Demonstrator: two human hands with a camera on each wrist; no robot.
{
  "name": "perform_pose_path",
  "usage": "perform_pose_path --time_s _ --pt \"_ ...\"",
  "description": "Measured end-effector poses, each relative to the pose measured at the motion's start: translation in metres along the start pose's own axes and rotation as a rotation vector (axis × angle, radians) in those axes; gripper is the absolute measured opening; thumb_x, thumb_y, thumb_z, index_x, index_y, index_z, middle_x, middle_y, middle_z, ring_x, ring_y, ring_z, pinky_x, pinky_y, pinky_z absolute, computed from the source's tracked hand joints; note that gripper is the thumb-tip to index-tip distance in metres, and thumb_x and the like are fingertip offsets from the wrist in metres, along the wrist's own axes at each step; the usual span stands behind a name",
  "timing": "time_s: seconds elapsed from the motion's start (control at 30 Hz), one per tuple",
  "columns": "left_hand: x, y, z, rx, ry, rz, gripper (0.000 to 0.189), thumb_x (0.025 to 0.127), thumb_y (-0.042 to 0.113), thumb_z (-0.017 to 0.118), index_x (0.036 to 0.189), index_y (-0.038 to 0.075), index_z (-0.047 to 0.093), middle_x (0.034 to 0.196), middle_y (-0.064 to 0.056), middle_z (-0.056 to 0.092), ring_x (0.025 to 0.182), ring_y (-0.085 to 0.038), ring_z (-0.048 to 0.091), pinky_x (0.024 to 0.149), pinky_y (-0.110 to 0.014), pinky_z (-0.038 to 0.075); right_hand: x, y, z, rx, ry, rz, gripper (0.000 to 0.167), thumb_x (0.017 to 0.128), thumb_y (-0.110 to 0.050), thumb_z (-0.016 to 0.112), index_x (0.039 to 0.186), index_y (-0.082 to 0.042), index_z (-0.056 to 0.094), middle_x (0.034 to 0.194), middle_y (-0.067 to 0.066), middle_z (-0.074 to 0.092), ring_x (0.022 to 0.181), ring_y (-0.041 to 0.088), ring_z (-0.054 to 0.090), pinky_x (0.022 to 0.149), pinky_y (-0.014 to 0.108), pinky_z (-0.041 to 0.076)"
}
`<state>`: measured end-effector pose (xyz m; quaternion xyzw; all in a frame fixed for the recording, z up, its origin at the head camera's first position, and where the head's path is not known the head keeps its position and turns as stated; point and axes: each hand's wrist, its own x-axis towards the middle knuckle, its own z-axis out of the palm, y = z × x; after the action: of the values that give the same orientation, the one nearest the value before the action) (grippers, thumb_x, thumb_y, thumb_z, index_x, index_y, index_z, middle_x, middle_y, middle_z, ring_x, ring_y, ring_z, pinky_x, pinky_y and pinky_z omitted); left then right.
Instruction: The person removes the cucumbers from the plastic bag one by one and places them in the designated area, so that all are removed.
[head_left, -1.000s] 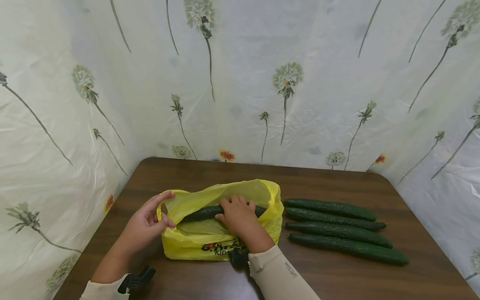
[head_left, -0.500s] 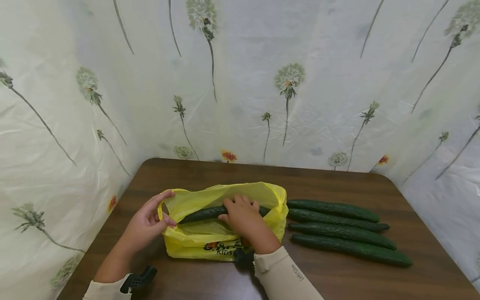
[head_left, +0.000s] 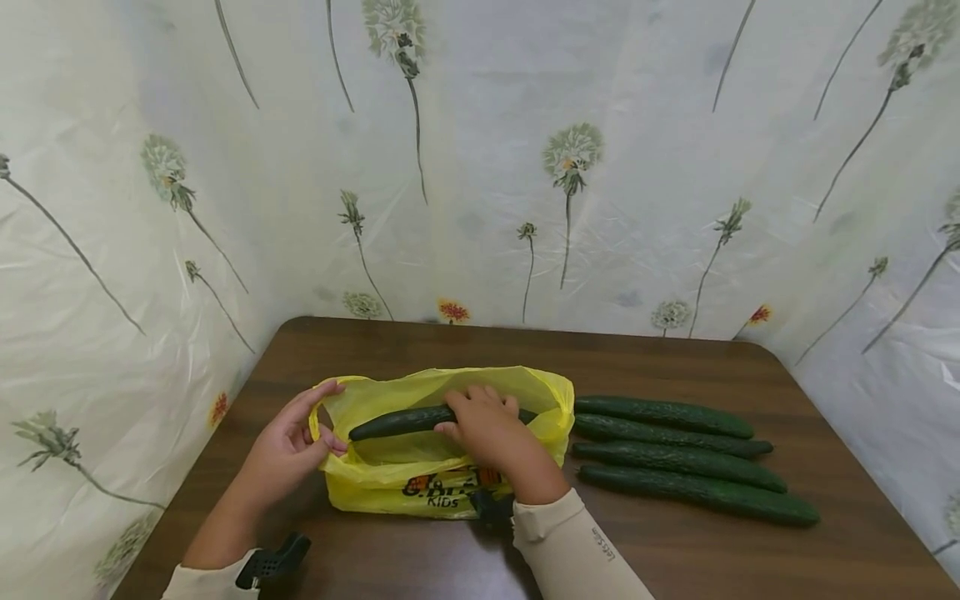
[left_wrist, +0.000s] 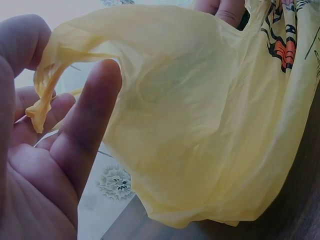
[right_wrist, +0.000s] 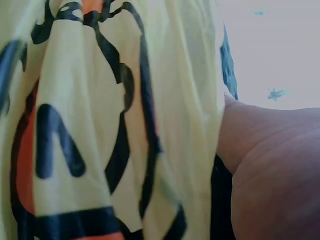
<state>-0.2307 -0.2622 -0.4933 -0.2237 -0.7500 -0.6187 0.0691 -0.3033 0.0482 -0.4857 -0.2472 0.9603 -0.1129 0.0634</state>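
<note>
A yellow plastic bag (head_left: 390, 492) with printed lettering lies on the table, its mouth spread wide. At the bag's left side my left hand (head_left: 283, 454) holds the rim and handle loop between thumb and fingers; in the left wrist view, the bag's handle (left_wrist: 44, 95) runs through that hand (left_wrist: 60, 145). My right hand (head_left: 491, 433) reaches into the mouth and grips a dark green cucumber (head_left: 405, 422) from above. The cucumber's middle is hidden under the hand. In the right wrist view, the bag's printed side (right_wrist: 100, 130) covers the fingers; only part of the hand (right_wrist: 280, 160) shows.
Several cucumbers (head_left: 697, 492) lie side by side on the brown table (head_left: 660, 558), close to the bag's right side. A floral-patterned sheet (head_left: 480, 167) hangs behind the table and at both sides.
The cucumber in the bag has risen slightly, and more of its left end shows. My right hand has shifted a little right with it. My left hand keeps its hold on the rim.
</note>
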Motion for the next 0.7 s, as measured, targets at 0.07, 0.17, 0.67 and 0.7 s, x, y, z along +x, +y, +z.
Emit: perform_pose_path --time_s 0.07,0.17,0.67,0.7 --pt "0.000 0.000 0.000 0.007 0.001 -0.002 0.072 0.094 -0.019 0.055 0.160 0.002 0.036 0.154 -0.013 0.041 0.082 -0.019 0.073 0.078 -0.028 0.064 -0.001 -0.001 -0.002 0.012 0.002 -0.007 0.055 0.103 -0.060 0.049 0.149 -0.029 0.052 0.145 0.004 0.054 0.128 0.027 0.049 0.087 0.047 0.034" --pt "-0.001 0.001 0.000 0.016 0.002 -0.003 0.072 0.094 -0.019 0.055 0.160 0.003 0.037 0.154 -0.013 0.041 0.082 -0.019 0.073 0.078 -0.028 0.064 -0.004 -0.003 -0.006 0.020 0.006 -0.021 0.055 0.104 -0.060 0.049 0.148 -0.028 0.053 0.144 0.004 0.054 0.126 0.027 0.049 0.088 0.047 0.034" --pt "0.000 0.003 0.000 0.001 -0.011 -0.002 0.068 0.096 -0.017 0.055 0.160 0.000 0.036 0.154 -0.020 0.038 0.081 -0.022 0.074 0.079 -0.030 0.065 -0.012 -0.014 -0.023 0.045 0.016 -0.040 0.055 0.104 -0.060 0.048 0.148 -0.029 0.053 0.146 0.003 0.052 0.133 0.028 0.047 0.097 0.053 0.037" --pt "0.000 0.003 0.000 0.003 -0.013 -0.005 0.068 0.097 -0.017 0.054 0.160 0.000 0.036 0.154 -0.021 0.038 0.081 -0.022 0.074 0.079 -0.030 0.065 -0.012 -0.015 -0.025 0.050 0.017 -0.042 0.055 0.104 -0.060 0.048 0.148 -0.029 0.053 0.146 0.003 0.052 0.133 0.028 0.047 0.097 0.053 0.037"
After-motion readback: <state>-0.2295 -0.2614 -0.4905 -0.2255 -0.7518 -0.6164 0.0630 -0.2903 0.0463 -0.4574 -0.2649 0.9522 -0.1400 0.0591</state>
